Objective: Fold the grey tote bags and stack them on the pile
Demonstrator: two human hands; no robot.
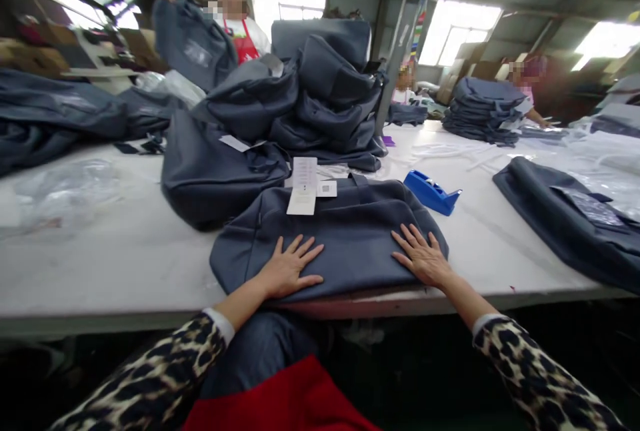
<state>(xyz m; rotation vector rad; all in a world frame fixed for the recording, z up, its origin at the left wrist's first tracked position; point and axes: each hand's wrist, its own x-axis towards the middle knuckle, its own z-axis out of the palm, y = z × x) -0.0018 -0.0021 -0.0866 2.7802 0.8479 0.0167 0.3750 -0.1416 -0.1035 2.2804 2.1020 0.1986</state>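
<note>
While the flat dark-grey fabric bag with white paper tags lies at the white counter's near edge, the left hand and right hand press it with fingers spread, apparently smoothing it; folding would need an edge grip.

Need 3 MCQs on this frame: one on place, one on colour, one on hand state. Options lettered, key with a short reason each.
1. Where is the tape dispenser?
A. right of the flat bag
B. on the bag pile
C. under the table

2. What colour is the tape dispenser?
A. red
B. blue
C. white

3. How are the person's hands placed?
A. both lifted off the table
B. one gripping a strap
C. both flat, open, on the bag

Key: 1 A, it sits on the table just right of the bag. 2 B, its body is plainly blue. 3 C, the left hand and right hand lie with fingers spread on the fabric.
</note>
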